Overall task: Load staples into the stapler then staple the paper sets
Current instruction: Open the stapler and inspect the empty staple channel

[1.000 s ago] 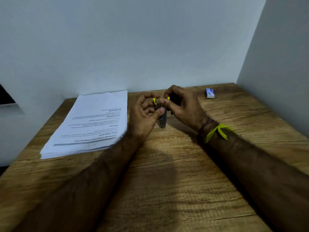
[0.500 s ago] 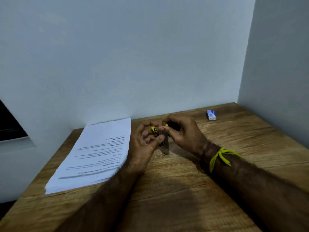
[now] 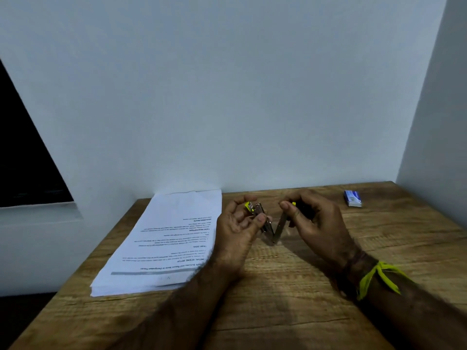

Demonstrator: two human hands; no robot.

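Wooden surface, light brown with a pronounced horizontal grain, set into a corner. Pale blue-white back wall meets the surface along its far edge; a second wall of the same colour stands at the right, and the two join in a vertical corner. Dark opening with a slanted edge at far left, above a pale ledge. Yellow band knotted beside a dark thread band at lower right.
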